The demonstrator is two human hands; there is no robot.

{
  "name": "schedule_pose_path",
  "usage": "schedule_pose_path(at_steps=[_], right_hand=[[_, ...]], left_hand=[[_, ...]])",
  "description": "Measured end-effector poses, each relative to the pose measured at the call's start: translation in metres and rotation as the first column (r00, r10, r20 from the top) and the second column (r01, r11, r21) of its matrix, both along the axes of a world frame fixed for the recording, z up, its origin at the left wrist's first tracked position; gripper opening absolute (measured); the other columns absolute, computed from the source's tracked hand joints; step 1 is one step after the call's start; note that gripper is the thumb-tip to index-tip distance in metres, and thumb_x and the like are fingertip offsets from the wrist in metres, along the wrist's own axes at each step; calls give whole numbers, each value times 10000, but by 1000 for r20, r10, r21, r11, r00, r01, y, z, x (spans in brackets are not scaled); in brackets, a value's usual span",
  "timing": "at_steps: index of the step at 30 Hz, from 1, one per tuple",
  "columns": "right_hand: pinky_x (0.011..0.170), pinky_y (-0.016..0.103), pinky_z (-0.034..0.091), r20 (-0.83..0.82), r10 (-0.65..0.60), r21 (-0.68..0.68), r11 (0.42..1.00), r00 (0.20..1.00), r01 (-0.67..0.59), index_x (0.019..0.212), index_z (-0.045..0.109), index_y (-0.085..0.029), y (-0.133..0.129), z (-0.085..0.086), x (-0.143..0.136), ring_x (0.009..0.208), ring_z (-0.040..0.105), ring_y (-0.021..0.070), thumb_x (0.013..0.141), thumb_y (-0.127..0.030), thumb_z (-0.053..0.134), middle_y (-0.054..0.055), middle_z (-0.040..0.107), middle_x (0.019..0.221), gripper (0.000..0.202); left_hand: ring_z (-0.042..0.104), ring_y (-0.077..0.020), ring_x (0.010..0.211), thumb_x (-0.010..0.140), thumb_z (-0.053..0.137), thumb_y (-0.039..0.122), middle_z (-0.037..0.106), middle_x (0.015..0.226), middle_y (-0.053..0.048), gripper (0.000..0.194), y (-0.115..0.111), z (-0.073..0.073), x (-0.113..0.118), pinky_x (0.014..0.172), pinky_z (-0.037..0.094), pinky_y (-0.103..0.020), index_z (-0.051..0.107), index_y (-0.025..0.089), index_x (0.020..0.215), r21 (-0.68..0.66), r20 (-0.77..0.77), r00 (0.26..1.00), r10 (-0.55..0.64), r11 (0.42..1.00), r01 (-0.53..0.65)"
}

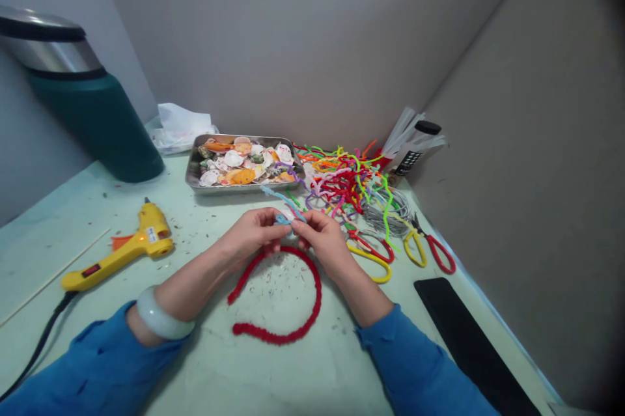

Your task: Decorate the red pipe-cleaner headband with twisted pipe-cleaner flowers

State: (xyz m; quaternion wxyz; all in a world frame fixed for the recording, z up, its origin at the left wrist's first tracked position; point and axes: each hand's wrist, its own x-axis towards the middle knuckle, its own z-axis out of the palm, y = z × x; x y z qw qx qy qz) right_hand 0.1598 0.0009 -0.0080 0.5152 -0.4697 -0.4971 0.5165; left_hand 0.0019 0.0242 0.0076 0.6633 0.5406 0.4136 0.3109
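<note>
A light blue pipe cleaner point(279, 196) is pinched between the fingertips of both hands, its free end sticking up to the left. My left hand point(258, 232) grips a bent part of it. Close against it, my right hand point(319, 237) has thumb and fingers closed on the same pipe cleaner. Something pale shows between the fingers, too small to name. Just below the hands, a red fuzzy headband-like ring point(316, 299) lies on the table, with a gap at its left side. My fingers partly cover its top edge.
A yellow glue gun point(146, 234) lies left, near a thin stick point(53, 278) and a green bottle point(102, 123). Behind are a metal tray point(229, 190) of shells and tangled pipe cleaners point(342, 185). Scissors point(374, 260), wire point(390, 208) and a black strip point(469, 338) lie right.
</note>
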Motion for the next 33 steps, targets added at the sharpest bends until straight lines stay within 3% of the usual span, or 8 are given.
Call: schedule_pose_path(at_steps=[12, 20, 27, 33], right_hand=[[458, 198, 307, -99, 41, -46, 998, 994, -45, 653, 544, -176, -4, 3, 2, 428, 421, 69, 720, -299, 671, -68, 499, 473, 189], [455, 200, 320, -89, 34, -9, 999, 995, -34, 654, 543, -175, -2, 4, 6, 443, 424, 74, 742, -298, 650, -60, 500, 490, 185], [464, 207, 367, -7, 47, 3, 999, 999, -47, 886, 589, -190, -2, 4, 2, 465, 464, 77, 749, -327, 640, -51, 546, 619, 200], [467, 208, 372, 72, 8, 53, 999, 997, -12, 742, 574, -187, -1, 3, 1, 470, 470, 84, 759, -317, 613, -52, 512, 580, 137]], left_hand=[[415, -64, 395, 741, 623, 211, 521, 448, 43, 87, -1, 0, 0, 400, 315, -170, 556, 157, 741, 14, 48, 998, -32, 999, 31], [401, -56, 392, 731, 648, 217, 513, 484, 51, 121, 0, -2, -3, 389, 283, -174, 537, 167, 734, -43, 139, 990, 4, 999, 2], [383, -60, 374, 723, 641, 223, 506, 425, 45, 120, 1, -2, -4, 393, 282, -176, 540, 159, 709, -11, 39, 999, -33, 999, 34], [389, -66, 368, 728, 640, 293, 534, 450, 38, 164, -1, 0, 0, 388, 274, -180, 534, 168, 747, 11, -41, 999, -34, 999, 34]])
